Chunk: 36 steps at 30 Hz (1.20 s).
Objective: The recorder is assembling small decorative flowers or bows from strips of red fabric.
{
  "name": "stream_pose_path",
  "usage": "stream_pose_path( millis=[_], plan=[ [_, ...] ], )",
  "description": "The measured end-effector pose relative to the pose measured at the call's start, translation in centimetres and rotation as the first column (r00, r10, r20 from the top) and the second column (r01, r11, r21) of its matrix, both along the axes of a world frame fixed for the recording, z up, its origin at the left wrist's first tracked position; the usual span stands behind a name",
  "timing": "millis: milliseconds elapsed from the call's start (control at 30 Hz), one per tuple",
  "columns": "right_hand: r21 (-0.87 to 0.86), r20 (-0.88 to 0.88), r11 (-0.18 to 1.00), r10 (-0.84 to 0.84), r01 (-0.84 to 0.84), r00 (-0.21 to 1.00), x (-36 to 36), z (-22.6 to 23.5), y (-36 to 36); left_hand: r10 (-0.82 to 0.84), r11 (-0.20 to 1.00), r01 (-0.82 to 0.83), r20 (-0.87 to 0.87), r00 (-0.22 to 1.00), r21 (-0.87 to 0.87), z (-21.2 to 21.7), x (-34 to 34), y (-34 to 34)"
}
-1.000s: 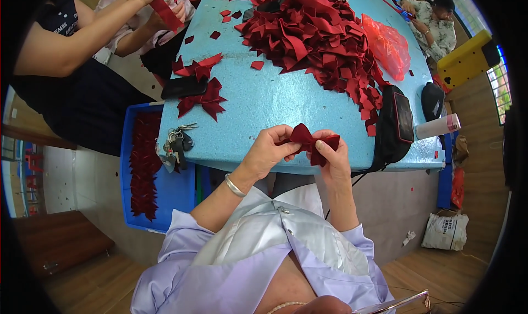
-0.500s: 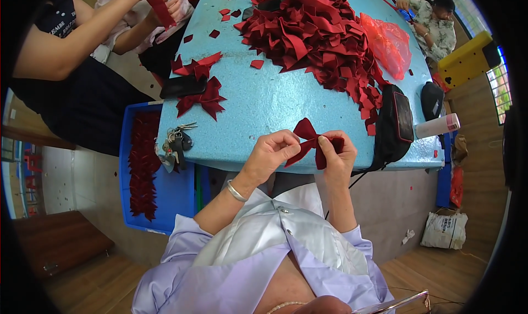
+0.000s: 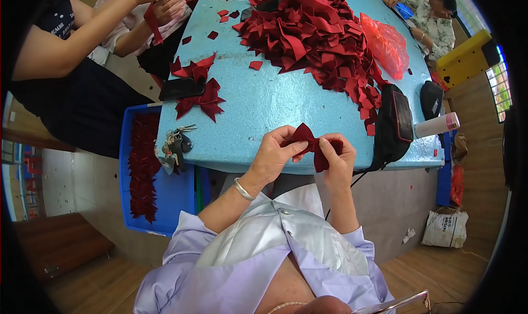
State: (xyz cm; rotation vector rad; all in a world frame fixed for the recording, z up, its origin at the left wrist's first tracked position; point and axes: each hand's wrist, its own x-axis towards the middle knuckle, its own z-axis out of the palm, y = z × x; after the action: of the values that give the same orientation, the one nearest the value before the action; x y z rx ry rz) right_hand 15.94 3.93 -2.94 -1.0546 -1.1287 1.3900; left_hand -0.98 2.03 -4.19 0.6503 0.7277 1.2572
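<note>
Your hands, left [image 3: 273, 154] and right [image 3: 336, 155], have drawn the dark red ribbon bow [image 3: 311, 146] off the worktop [image 3: 275, 102] edge, now pinching its centre.

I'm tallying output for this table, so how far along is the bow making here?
Done: two finished dark red bows lie on the blue table, and more red pieces fill the blue crate beside it. In hand: the left hand and right hand pinch one bow into shape at the table's edge. Left: a large heap of cut red ribbon is still unfolded, so most of the work looks to be ahead.
</note>
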Motion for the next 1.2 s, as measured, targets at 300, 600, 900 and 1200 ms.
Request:
stream_pose_path(
  millis=[300,600,900,1200],
  plan=[
    [0.389,0.476,0.892,0.021,-0.232,0.879,0.2,3.8,2.5,-0.016,1.000,0.016,-0.019,1.000,0.014,-0.2,-0.1,-0.2],
    [0.311,0.539,0.889,0.126,-0.336,0.833,-0.3,3.8,2.5,0.029,0.999,-0.023,-0.222,0.975,0.029,0.6,-0.4,-0.5],
    [0.277,0.483,0.883,0.214,-0.380,0.849,0.4,4.6,3.1,-0.006,1.000,0.007,-0.079,0.997,0.014,0.1,-1.1,-0.4],
    [0.314,0.636,0.818,0.196,-0.482,0.747,0.7,3.5,2.9,-0.057,0.997,0.062,-0.112,0.992,0.044,-0.1,-1.7,-0.5]
  ],
)
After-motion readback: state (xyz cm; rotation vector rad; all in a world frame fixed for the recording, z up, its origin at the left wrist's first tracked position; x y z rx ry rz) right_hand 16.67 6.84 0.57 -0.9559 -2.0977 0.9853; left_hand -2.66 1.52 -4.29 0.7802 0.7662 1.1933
